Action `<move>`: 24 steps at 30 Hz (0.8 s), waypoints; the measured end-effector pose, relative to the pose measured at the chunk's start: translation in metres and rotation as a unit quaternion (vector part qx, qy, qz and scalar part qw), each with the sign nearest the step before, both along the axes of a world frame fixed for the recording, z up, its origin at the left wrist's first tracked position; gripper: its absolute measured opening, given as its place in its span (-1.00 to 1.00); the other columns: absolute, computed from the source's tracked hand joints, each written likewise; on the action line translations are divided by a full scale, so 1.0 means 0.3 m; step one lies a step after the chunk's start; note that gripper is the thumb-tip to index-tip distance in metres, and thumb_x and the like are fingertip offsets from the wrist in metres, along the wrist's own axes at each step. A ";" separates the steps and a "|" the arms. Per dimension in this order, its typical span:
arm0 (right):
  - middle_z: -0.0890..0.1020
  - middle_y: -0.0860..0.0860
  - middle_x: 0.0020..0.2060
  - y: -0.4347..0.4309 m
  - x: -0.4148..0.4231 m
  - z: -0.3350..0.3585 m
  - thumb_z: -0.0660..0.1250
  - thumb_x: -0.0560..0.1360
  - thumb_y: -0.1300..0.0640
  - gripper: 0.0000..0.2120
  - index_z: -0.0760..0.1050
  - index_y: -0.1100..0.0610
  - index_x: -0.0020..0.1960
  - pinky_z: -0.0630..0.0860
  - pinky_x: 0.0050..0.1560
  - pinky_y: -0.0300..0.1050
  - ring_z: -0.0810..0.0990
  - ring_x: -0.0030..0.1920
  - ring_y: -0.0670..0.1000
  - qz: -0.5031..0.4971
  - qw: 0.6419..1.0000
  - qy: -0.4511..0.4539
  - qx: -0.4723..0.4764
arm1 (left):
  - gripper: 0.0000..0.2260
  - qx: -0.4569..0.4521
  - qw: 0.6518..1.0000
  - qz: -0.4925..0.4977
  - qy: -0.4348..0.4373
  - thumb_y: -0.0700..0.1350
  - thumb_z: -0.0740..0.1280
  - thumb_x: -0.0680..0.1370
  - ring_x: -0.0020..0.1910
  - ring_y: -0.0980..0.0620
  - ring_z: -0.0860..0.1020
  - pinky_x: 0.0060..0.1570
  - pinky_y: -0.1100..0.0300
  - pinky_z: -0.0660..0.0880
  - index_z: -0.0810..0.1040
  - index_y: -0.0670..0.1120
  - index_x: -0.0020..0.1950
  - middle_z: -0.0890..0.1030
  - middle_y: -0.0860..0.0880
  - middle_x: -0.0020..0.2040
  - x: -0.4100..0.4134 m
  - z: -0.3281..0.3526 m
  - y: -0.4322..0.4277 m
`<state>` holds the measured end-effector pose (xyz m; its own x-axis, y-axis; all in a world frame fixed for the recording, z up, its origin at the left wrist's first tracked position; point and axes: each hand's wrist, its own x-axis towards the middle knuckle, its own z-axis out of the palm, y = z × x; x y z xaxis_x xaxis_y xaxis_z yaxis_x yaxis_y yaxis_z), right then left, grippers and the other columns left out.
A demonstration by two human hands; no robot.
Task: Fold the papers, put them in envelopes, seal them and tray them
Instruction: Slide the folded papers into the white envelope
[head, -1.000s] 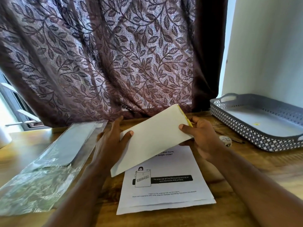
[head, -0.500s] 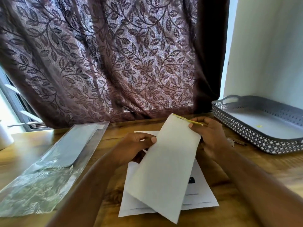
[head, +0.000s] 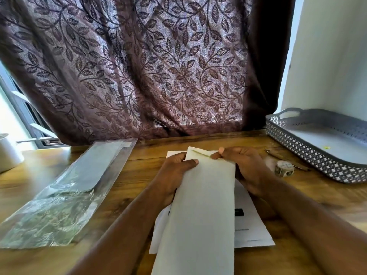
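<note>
A long white envelope (head: 202,211) stands lengthwise toward me over the table, its flap end at the far side. My left hand (head: 174,175) grips its left edge near the top, thumb on the front. My right hand (head: 244,167) pinches the flap end at the top right. Under the envelope lies a stack of printed white papers (head: 252,229), partly covered. A grey perforated tray (head: 317,155) sits at the far right.
A clear plastic sleeve (head: 65,193) holding more envelopes lies at the left. A small tape roll (head: 284,168) and a pen (head: 278,155) lie between my right hand and the tray. A white cup (head: 8,155) stands far left. A leaf-patterned curtain hangs behind the table.
The envelope turned from lying crosswise to pointing lengthwise toward me and came lower. Both hands shifted to its far flap end.
</note>
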<state>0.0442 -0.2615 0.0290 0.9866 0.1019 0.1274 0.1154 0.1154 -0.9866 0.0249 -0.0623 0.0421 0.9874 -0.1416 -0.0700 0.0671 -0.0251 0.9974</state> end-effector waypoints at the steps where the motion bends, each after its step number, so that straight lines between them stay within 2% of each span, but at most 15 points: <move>1: 0.73 0.18 -0.13 -0.002 0.002 -0.003 0.37 0.58 0.15 -0.79 0.72 0.26 -0.07 0.59 -0.28 -0.12 0.69 -0.21 0.10 0.007 1.000 -0.009 -0.016 | -0.82 0.000 1.000 0.003 0.006 -0.04 0.29 0.64 -0.12 -0.03 0.69 -0.07 0.09 0.62 0.66 -0.08 0.05 0.74 -0.07 -0.07 -0.004 0.004 -0.004; 3: 0.74 0.16 -0.11 -0.003 0.005 -0.008 0.42 0.52 0.19 -0.85 0.72 0.25 -0.04 0.61 -0.22 -0.11 0.72 -0.16 0.13 0.023 0.998 -0.025 -0.045 | -0.74 -0.004 1.000 0.007 0.016 0.10 0.26 0.64 -0.27 0.15 0.68 -0.23 0.23 0.61 0.62 -0.03 -0.06 0.73 0.07 -0.26 -0.010 0.011 -0.008; 5: 0.75 0.11 -0.11 0.000 0.004 -0.010 0.45 0.51 0.19 -0.87 0.72 0.23 -0.02 0.62 -0.20 -0.12 0.73 -0.13 0.12 0.026 0.995 -0.045 -0.086 | -0.73 0.004 1.000 0.022 0.016 0.13 0.27 0.62 -0.44 0.24 0.62 -0.37 0.32 0.56 0.57 -0.02 -0.14 0.67 0.14 -0.40 -0.014 0.016 -0.001; 6: 0.76 0.08 -0.11 0.004 0.002 -0.010 0.46 0.50 0.18 -0.87 0.73 0.22 -0.01 0.63 -0.21 -0.14 0.74 -0.12 0.09 0.028 0.992 -0.058 -0.108 | -0.71 0.015 0.999 0.027 0.020 0.13 0.30 0.61 -0.38 0.19 0.64 -0.31 0.29 0.59 0.60 -0.08 -0.10 0.71 0.07 -0.33 -0.010 0.016 0.002; 8: 0.76 0.02 -0.10 0.015 -0.004 -0.009 0.47 0.50 0.17 -0.85 0.73 0.21 0.01 0.63 -0.23 -0.19 0.73 -0.13 0.02 0.037 0.984 -0.083 -0.152 | -0.68 0.030 0.998 0.048 0.024 0.08 0.38 0.58 -0.19 -0.02 0.69 -0.09 0.06 0.63 0.64 -0.20 0.03 0.73 -0.13 -0.10 -0.007 0.015 0.006; 11: 0.76 -0.04 -0.10 0.026 -0.009 -0.013 0.47 0.49 0.16 -0.86 0.74 0.17 0.01 0.62 -0.27 -0.22 0.72 -0.14 -0.02 0.042 0.976 -0.103 -0.188 | -0.76 0.034 0.996 0.068 0.036 -0.03 0.45 0.54 0.01 -0.21 0.68 0.08 -0.15 0.61 0.66 -0.20 0.05 0.72 -0.17 -0.05 -0.005 0.012 0.021; 13: 0.75 -0.09 -0.08 0.027 -0.011 -0.014 0.46 0.51 0.20 -0.87 0.74 0.12 0.03 0.61 -0.28 -0.23 0.71 -0.14 -0.06 0.038 0.977 -0.109 -0.181 | -0.79 0.033 0.997 0.056 0.039 -0.07 0.45 0.53 0.04 -0.21 0.68 0.10 -0.16 0.61 0.67 -0.18 0.06 0.73 -0.15 -0.04 0.002 0.005 0.027; 16: 0.73 -0.15 0.04 0.028 -0.011 -0.011 0.44 0.52 0.26 -0.74 0.69 0.03 0.16 0.63 -0.24 -0.21 0.71 -0.11 -0.09 0.037 0.984 -0.093 -0.145 | -0.82 0.027 0.998 0.044 0.032 -0.12 0.45 0.53 0.03 -0.18 0.68 0.10 -0.12 0.61 0.67 -0.18 0.08 0.73 -0.14 -0.03 0.014 -0.006 0.034; 18: 0.73 -0.06 0.06 0.025 -0.007 -0.009 0.45 0.52 0.24 -0.73 0.68 0.04 0.19 0.65 -0.20 -0.13 0.73 -0.08 0.00 0.039 0.990 -0.060 -0.125 | -0.85 0.031 0.999 0.036 0.017 -0.16 0.43 0.54 -0.01 -0.14 0.69 0.07 -0.06 0.62 0.67 -0.16 0.08 0.73 -0.12 -0.04 0.016 -0.009 0.031; 21: 0.75 0.11 -0.01 0.020 0.000 -0.008 0.41 0.56 0.20 -0.81 0.70 0.16 0.15 0.65 -0.17 -0.04 0.73 -0.09 0.15 0.051 0.995 -0.001 -0.091 | -0.86 0.025 0.999 0.029 0.001 -0.22 0.42 0.54 -0.12 -0.07 0.68 0.01 -0.01 0.63 0.67 -0.17 0.08 0.73 -0.15 -0.04 0.014 -0.008 0.023; 24: 0.75 0.13 -0.08 0.023 -0.003 -0.002 0.41 0.56 0.16 -0.85 0.72 0.19 0.06 0.63 -0.20 -0.04 0.72 -0.15 0.12 0.036 0.995 0.014 -0.096 | -0.85 0.030 0.999 0.024 -0.013 -0.25 0.42 0.53 -0.09 -0.10 0.69 0.04 -0.03 0.62 0.67 -0.18 0.09 0.72 -0.15 -0.03 0.013 -0.012 0.017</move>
<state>0.0433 -0.2547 0.0284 0.9789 0.1914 0.0716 0.0860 -0.0681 -0.9940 0.0289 -0.0572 0.0385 0.9947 -0.0895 -0.0506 0.0433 -0.0820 0.9957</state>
